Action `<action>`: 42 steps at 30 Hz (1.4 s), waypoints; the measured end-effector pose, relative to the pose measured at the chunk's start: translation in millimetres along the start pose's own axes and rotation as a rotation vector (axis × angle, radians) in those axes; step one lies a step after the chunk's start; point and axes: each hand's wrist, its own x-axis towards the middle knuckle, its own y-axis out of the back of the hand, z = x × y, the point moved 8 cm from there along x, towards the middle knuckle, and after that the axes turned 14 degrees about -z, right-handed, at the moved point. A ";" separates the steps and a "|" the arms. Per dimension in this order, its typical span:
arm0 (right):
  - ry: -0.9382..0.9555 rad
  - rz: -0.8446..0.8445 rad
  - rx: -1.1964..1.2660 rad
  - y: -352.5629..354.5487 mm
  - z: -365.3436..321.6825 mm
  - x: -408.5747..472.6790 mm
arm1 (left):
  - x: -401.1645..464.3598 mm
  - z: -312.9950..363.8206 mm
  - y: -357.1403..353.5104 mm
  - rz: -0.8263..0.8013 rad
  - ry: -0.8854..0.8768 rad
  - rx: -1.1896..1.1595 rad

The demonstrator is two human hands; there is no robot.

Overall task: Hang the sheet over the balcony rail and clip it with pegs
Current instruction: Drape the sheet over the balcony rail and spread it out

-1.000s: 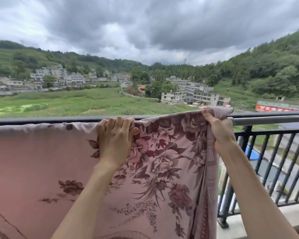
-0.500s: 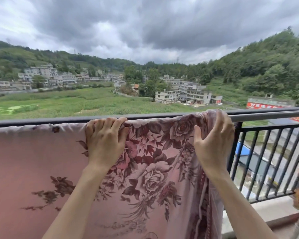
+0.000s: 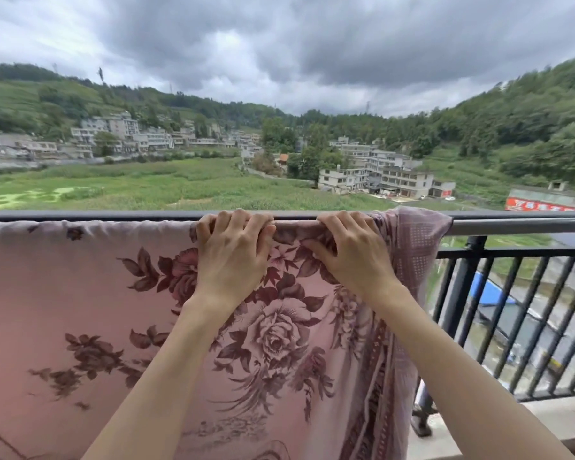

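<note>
Sheet drapes over the rail; both hands, left and right, curl over its top fold. Smooth it flat before pegging.

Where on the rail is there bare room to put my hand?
Bare rail runs right of the sheet's bunched edge, above the black bars. Crowded: the left hand and right hand grip the sheet-covered stretch; leftward it's all sheet.

Both hands, left hand and right hand, grip the sheet over the rail.
</note>
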 end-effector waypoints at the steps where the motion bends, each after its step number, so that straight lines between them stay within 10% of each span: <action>1: 0.024 0.005 -0.025 0.5 5.7 -1.2 | 0.2 0.6 0.2 0.014 0.015 0.013; 9: 0.174 0.106 -0.011 19.2 58.1 -28.0 | 1.6 28.5 -1.1 0.088 0.247 -0.006; 16: -0.146 0.392 0.506 36.5 137.3 -69.2 | 31.6 143.4 -45.1 -0.068 -0.037 0.012; 24: -0.411 -0.216 1.322 -22.0 135.1 -63.8 | 32.9 135.1 -48.9 -0.027 0.004 0.056; 31: -0.389 -0.165 1.646 14.0 167.8 -58.4 | 34.0 134.8 -50.7 -0.012 0.031 0.069; 38: -0.577 0.360 1.448 71.1 288.8 -91.6 | 36.2 134.3 -52.9 -0.004 0.080 0.069; 42: -0.733 0.054 0.931 52.1 299.9 -119.0 | 38.0 136.1 -53.9 0.008 0.110 0.075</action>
